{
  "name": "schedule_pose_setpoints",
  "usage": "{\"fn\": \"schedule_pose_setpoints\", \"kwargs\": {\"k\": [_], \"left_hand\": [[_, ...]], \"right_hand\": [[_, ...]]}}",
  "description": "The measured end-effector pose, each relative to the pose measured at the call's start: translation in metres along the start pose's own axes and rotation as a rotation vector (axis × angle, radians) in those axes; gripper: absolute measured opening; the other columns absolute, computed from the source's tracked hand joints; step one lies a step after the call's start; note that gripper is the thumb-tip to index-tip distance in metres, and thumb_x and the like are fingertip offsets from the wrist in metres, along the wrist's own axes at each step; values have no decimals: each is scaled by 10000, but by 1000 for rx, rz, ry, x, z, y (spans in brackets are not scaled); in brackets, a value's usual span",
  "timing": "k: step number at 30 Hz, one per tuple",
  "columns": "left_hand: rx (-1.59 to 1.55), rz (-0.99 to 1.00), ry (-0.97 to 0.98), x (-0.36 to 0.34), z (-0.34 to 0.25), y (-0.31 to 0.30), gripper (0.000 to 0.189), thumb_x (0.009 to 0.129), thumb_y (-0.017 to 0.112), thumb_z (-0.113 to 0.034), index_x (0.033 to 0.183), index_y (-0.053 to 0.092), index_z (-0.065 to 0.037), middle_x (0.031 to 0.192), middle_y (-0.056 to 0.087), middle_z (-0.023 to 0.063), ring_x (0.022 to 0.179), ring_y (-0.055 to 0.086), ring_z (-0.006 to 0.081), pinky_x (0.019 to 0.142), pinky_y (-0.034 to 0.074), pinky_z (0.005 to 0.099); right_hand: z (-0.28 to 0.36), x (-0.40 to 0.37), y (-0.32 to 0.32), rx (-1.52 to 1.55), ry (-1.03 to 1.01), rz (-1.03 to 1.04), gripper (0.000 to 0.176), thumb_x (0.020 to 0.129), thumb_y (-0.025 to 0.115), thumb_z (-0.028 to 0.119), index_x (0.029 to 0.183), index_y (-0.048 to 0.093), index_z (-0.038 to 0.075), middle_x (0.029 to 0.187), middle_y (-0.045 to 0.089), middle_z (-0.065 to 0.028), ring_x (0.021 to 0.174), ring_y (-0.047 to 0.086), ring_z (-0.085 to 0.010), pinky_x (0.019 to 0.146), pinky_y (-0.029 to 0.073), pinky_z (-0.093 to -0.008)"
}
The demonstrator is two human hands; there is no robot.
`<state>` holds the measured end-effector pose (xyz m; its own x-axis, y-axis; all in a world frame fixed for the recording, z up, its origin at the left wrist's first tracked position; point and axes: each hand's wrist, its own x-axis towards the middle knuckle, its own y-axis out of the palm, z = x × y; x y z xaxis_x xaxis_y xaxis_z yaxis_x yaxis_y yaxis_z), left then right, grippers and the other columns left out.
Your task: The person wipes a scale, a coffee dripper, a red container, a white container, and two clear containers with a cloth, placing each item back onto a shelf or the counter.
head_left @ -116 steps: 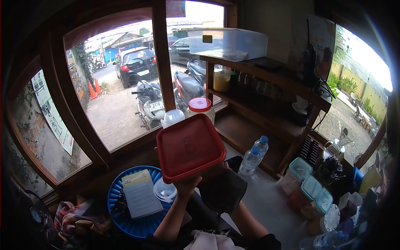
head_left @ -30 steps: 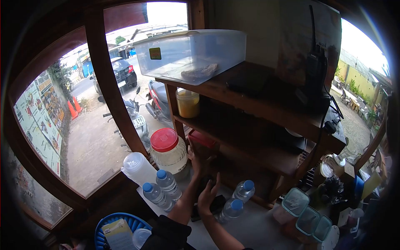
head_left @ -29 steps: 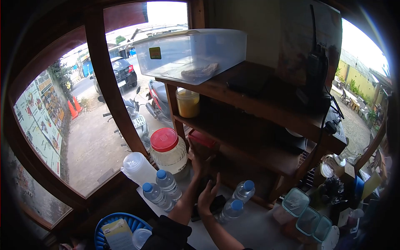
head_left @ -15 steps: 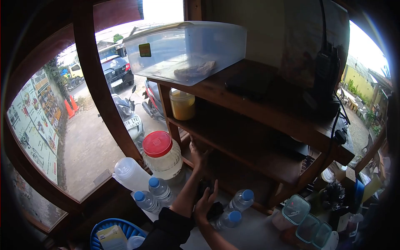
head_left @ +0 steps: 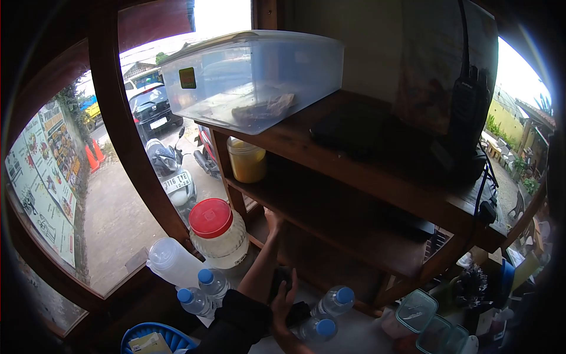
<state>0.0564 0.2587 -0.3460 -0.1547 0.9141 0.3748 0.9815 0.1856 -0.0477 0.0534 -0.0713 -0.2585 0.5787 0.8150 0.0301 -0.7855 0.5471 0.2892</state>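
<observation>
My left hand [head_left: 272, 219] reaches into the dark lower compartment of the wooden shelf [head_left: 330, 227], just right of a big clear jar with a red lid [head_left: 217, 233]. Its fingers vanish in the shadow, so what they touch is hidden. My right hand [head_left: 282, 300] hovers low over the counter with its fingers spread, holding nothing, above a dark flat object [head_left: 300, 311]. Two blue-capped water bottles [head_left: 330, 304] lie right beside it.
Two more blue-capped bottles [head_left: 203, 289] and a cloudy plastic jug [head_left: 171, 268] stand left of the jar by the window. The shelf carries a clear bin [head_left: 253, 76], a yellow jar [head_left: 247, 160] and a walkie-talkie [head_left: 469, 112]. Teal-lidded containers [head_left: 415, 308] sit at right, a blue basket [head_left: 154, 341] lower left.
The red-lidded container I held up earlier went onto the lower shelf and is out of sight. My left hand reaches deeper in; my right hand has dropped lower. The view has tilted up.
</observation>
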Motion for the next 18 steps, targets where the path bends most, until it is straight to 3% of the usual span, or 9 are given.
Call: {"fn": "schedule_pose_setpoints", "kwargs": {"k": [6,9,12,15,18], "left_hand": [[125,-6,94,4,17,1,461,890,534,-228,1254,434,38,1246,460,251,1133,483,404,950,400,411],[149,-44,105,-21,-42,-5,586,828,636,-263,1287,404,19,1301,420,261,1177,457,419,976,393,408],[529,150,61,-47,-89,-13,780,745,734,-306,1357,342,-21,1374,331,286,1236,409,429,1008,382,403],[430,170,-196,-83,-166,-30,897,703,773,-335,1399,299,-25,1383,311,314,1273,374,425,1030,370,399],[443,314,-56,-106,-178,-51,928,709,764,-406,1403,303,4,1282,443,325,1218,456,391,1007,395,386]], "right_hand": [[10,-4,1,19,52,18,445,979,414,185,1386,340,23,1393,370,-162,1280,366,-258,1076,254,-354],[9,-4,0,96,83,54,443,981,401,193,1383,336,17,1387,375,-165,1279,371,-259,1068,270,-349],[21,-8,1,112,66,97,443,984,387,196,1379,327,3,1368,389,-169,1266,385,-263,1053,286,-344],[29,-19,4,141,43,120,450,984,382,200,1377,320,-10,1343,409,-172,1242,409,-266,1037,302,-344],[48,-32,3,110,-30,206,441,972,390,193,1356,334,-19,1320,428,-176,1226,423,-267,1029,307,-343]]}}
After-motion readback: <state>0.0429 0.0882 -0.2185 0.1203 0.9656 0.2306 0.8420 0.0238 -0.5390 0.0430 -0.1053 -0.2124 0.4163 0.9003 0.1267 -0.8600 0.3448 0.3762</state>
